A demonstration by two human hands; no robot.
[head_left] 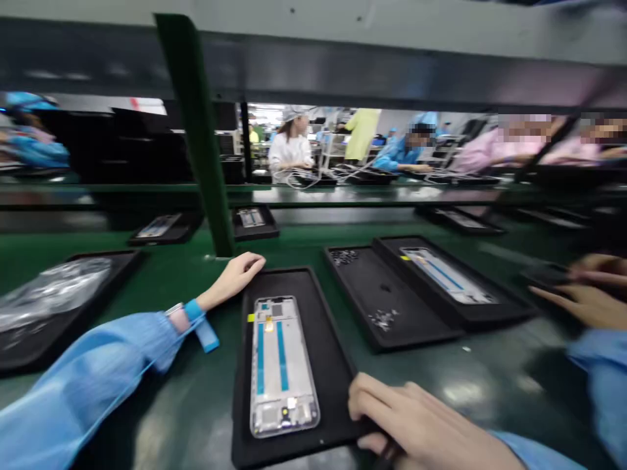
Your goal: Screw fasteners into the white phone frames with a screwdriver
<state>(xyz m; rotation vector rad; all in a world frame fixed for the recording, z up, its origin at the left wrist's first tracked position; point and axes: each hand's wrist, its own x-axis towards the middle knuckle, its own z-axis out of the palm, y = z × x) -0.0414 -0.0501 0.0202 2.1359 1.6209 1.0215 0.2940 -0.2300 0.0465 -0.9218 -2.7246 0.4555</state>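
Note:
A black tray (337,391) lies in front of me on the green table. In it rests a silver phone frame (281,365) with two blue strips and a small yellow tab at its edge. My left hand (240,274), in a blue sleeve with a blue wrist strap, has its fingers curled at the tray's far left corner. At the near right corner, my right hand (406,411) closes its fingers and thumb on the tray's edge. Something dark shows under the right palm; what it is cannot be made out.
To the right, a black tray with small loose parts (385,318) adjoins another holding a phone frame (450,277). A co-worker's hands (588,294) are beyond. At left sits a tray with clear plastic bags (63,287). A green post (200,137) rises ahead; more trays lie behind.

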